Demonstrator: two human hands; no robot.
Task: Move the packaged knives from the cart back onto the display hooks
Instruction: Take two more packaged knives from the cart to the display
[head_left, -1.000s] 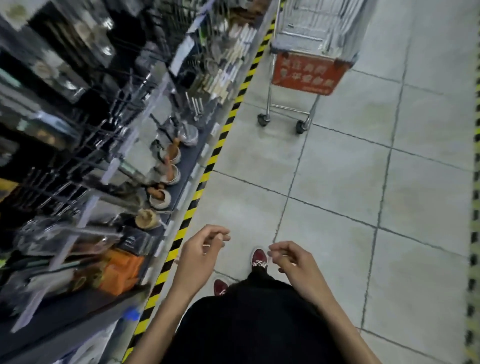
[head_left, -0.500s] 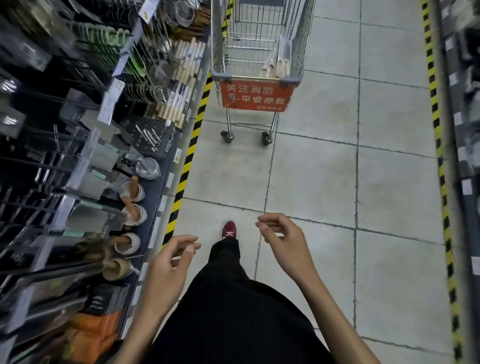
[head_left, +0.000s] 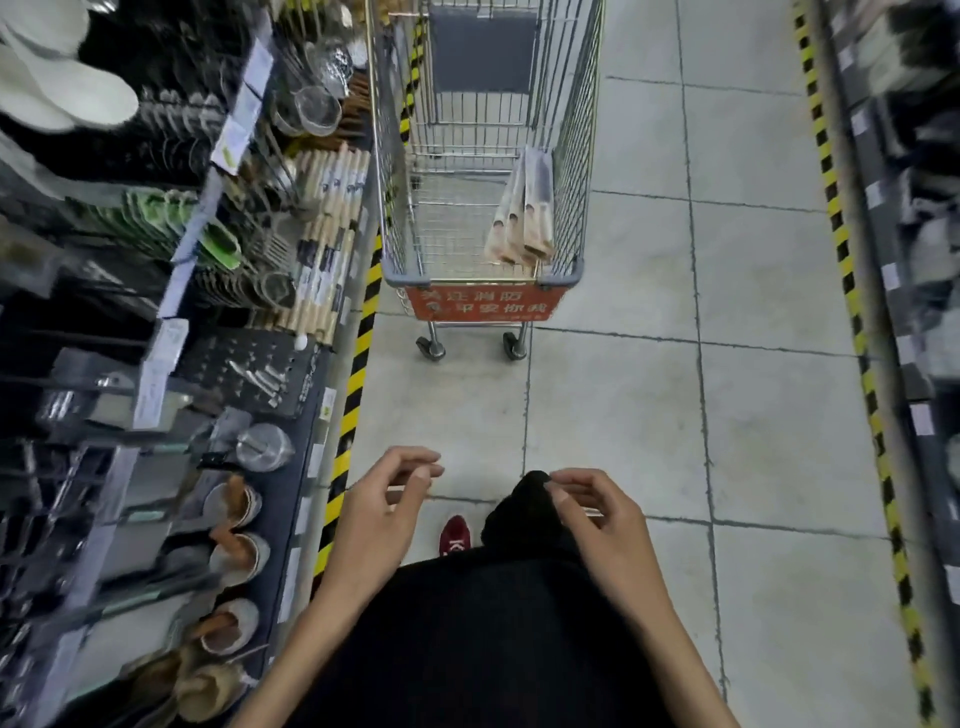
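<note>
A wire shopping cart (head_left: 400, 156) with a red sign on its front stands ahead in the aisle. Several packaged knives (head_left: 524, 208) in beige card sleeves lean against the cart's right wall. Display hooks (head_left: 104, 322) run along the shelving on the left, some carrying packaged knives and cleavers. My left hand (head_left: 382, 512) and my right hand (head_left: 597, 519) hang in front of my waist, well short of the cart. Both have loosely curled fingers and hold nothing.
The left shelving carries rolling pins (head_left: 327, 218), strainers, ladles and mortars with pestles (head_left: 236, 553). A yellow-black floor stripe (head_left: 353, 395) edges that shelf; another stripe (head_left: 852, 291) edges the shelving on the right. Tiled floor lies between me and the cart.
The view has swung toward the cart, which now stands closer and straight ahead. I have stepped forward. Both hands stay empty in front of my waist.
</note>
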